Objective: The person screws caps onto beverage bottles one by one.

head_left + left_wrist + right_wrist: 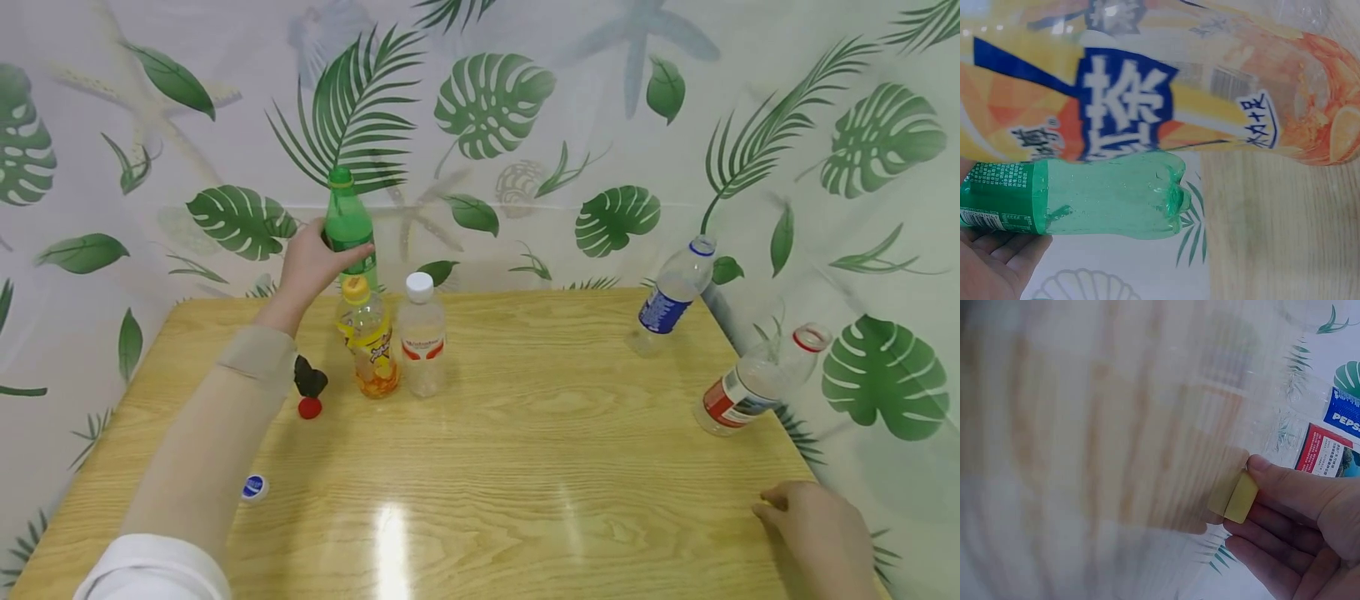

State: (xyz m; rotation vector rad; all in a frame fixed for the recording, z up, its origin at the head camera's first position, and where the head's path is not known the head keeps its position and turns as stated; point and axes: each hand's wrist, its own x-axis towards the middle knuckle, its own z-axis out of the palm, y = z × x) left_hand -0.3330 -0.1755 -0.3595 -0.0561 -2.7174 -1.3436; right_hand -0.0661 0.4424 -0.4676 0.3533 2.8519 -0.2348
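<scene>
My left hand (311,267) grips a green bottle (348,225) at its label, near the table's back edge; its base is hidden in the head view. In the left wrist view the fingers (1013,253) lie along the green label, and the bottle's bare bottom (1116,197) shows. A yellow-capped bottle (367,350) stands in front of it, beside a white-capped clear bottle (422,350). At the table's right edge my right hand (821,537) has loosely curled fingers and no bottle; in the right wrist view the thumb (1279,478) is against the yellowish edge (1242,497).
At the right of the table (525,467) are an uncapped blue-labelled bottle (666,307) and an uncapped red-labelled bottle (738,398). A red cap (310,407), a black item (308,377) and a blue-and-white cap (255,487) lie on the left. Leaf-patterned sheeting (525,192) surrounds the table.
</scene>
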